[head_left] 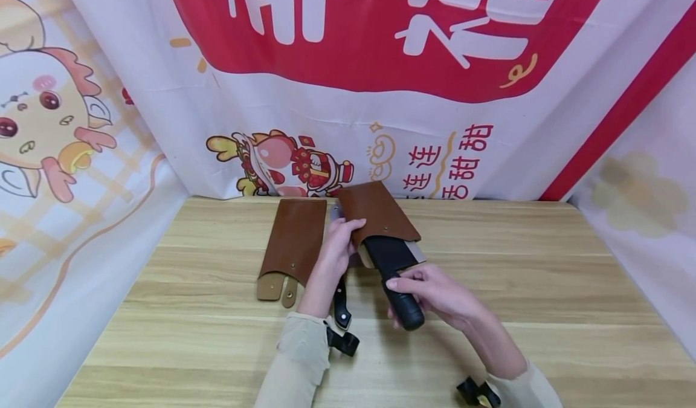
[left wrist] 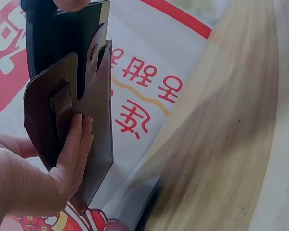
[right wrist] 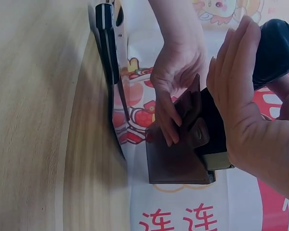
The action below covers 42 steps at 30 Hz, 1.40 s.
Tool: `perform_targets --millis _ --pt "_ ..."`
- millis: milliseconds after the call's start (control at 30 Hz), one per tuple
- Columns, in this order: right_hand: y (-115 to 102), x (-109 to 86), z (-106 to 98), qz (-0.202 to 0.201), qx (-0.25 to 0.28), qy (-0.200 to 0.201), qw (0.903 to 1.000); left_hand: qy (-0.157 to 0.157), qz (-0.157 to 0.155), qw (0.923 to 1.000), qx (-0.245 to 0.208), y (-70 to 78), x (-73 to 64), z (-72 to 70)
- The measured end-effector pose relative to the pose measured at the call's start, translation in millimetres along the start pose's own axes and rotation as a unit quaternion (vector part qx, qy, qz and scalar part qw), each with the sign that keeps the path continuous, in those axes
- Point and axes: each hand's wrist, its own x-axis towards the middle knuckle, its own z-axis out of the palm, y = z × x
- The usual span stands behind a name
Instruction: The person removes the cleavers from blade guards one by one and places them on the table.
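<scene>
My left hand (head_left: 338,242) grips a brown leather sheath (head_left: 377,211) by its left side, thumb on top. In the left wrist view, its fingers (left wrist: 73,144) press on the sheath's underside beside a strap. A cleaver sits inside the sheath, with the black upper part of its blade (head_left: 388,252) and a strip of bare metal showing at the mouth. My right hand (head_left: 435,290) holds the cleaver's black handle (head_left: 409,316), thumb along the top. Under my left forearm lies a second knife (head_left: 341,305) with a black riveted handle, its blade partly hidden.
Left of the hands, another brown sheath (head_left: 293,233) lies flat on the wooden table (head_left: 516,263), its two snap tabs toward me. Printed cloth (head_left: 435,106) hangs behind the table and at both sides. Black straps (head_left: 342,340) are at my wrists.
</scene>
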Motion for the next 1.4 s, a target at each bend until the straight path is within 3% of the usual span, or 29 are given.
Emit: perform_targets --millis 567,1033,1233,1400 --pt "-7.3 -9.3 10.6 0.001 -0.031 0.008 0.9995 0.023 0.0 0.9997 0.005 6.1 2.6 -11.2" --pt "-19.5 -23.5 4.6 -0.006 -0.041 0.001 0.9991 0.026 0.0 0.9997 -0.001 7.8 6.1 -19.7" --pt "-24.5 -34.4 2.0 -0.059 -0.086 -0.03 0.9941 0.029 0.004 0.9995 -0.01 9.6 6.4 -23.4" --pt "-28.1 -42.5 0.9 -0.091 -0.094 -0.053 0.99 0.039 0.001 0.9991 -0.014 13.4 7.7 -28.0"
